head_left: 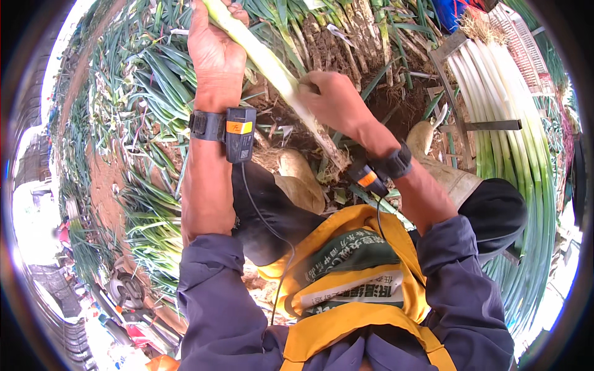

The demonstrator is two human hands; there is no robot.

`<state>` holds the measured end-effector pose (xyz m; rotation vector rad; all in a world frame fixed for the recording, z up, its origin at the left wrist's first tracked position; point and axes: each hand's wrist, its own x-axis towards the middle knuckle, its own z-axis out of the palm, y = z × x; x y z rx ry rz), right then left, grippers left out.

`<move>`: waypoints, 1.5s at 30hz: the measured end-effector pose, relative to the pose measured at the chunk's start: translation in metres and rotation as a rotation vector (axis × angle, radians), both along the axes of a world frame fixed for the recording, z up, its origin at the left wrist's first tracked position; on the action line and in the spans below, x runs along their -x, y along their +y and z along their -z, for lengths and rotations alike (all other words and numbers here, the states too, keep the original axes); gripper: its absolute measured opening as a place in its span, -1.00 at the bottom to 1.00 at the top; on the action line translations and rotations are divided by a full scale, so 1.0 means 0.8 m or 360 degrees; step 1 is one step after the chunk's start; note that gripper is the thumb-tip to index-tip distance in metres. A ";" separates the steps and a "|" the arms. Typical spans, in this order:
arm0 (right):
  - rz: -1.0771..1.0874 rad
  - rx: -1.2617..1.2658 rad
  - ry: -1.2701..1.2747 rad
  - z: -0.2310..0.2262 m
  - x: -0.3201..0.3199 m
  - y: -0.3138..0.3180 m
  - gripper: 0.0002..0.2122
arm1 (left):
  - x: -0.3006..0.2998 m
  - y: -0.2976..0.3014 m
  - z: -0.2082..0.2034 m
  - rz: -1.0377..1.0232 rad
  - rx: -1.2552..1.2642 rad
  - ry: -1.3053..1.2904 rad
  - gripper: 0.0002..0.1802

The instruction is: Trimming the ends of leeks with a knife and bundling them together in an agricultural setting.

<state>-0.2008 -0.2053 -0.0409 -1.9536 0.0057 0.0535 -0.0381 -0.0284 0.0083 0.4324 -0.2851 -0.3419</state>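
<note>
A long green onion (266,65) slants across the middle, its pale stalk running down to muddy roots (339,162) at the lower right end. My left hand (216,52) is closed around its upper part, near the top edge of the view. Against the middle of the stalk, my right hand (331,102) has its fingers curled in, and the fingertips are slightly blurred. Both wrists wear a dark strap with a small black device.
Cleaned green onions (489,93) lie bundled on a metal rack (461,117) at the right. Unpeeled green onions (346,43) with soil on them lie ahead. Leafy stalks (161,80) are heaped at the left. My boots (300,182) rest on the ground below the stalk.
</note>
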 end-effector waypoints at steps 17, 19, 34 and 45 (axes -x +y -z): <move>-0.0070 -0.0483 0.0305 -0.016 0.004 -0.023 -0.68 | 0.036 -0.021 -0.013 -0.0198 -0.0035 -0.0258 -0.63; -0.0026 -0.0543 0.0272 -0.014 0.002 -0.023 -0.70 | 0.041 -0.023 -0.019 -0.0111 0.0043 -0.0228 -0.58; -0.0532 0.0602 0.0635 0.078 0.013 -0.028 -0.67 | 0.028 -0.019 -0.037 -0.0030 -0.0146 -0.0444 -0.48; -0.0585 0.1488 0.0469 0.292 0.224 -0.106 -0.84 | -0.021 0.028 -0.021 -0.0236 -0.0374 -0.0391 -0.70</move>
